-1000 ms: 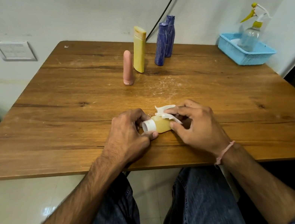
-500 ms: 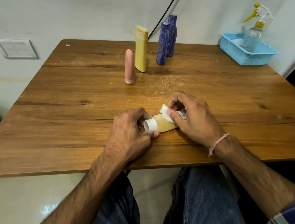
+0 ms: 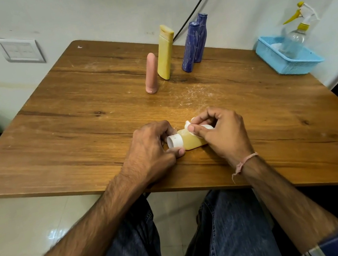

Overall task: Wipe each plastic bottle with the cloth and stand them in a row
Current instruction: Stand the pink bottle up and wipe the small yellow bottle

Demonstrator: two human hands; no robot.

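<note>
A small yellowish bottle (image 3: 190, 141) with a white cap lies on its side near the table's front edge. My left hand (image 3: 151, 149) grips it at the cap end. My right hand (image 3: 221, 134) pinches a small white cloth (image 3: 190, 126) and presses it on the bottle's upper side. At the back of the table stand a pink bottle (image 3: 151, 73), a yellow bottle (image 3: 165, 52) and two blue bottles (image 3: 189, 48), close together in a slanted line.
A blue plastic basket (image 3: 294, 60) holding a clear spray bottle (image 3: 296, 35) sits at the table's far right corner. The wooden table (image 3: 73, 126) meets the wall at the back. A black cable runs down behind the blue bottles.
My right hand has drawn the cloth along the bottle toward the cap and bunched it under my fingertips. My left hand keeps its hold on the cap end.
</note>
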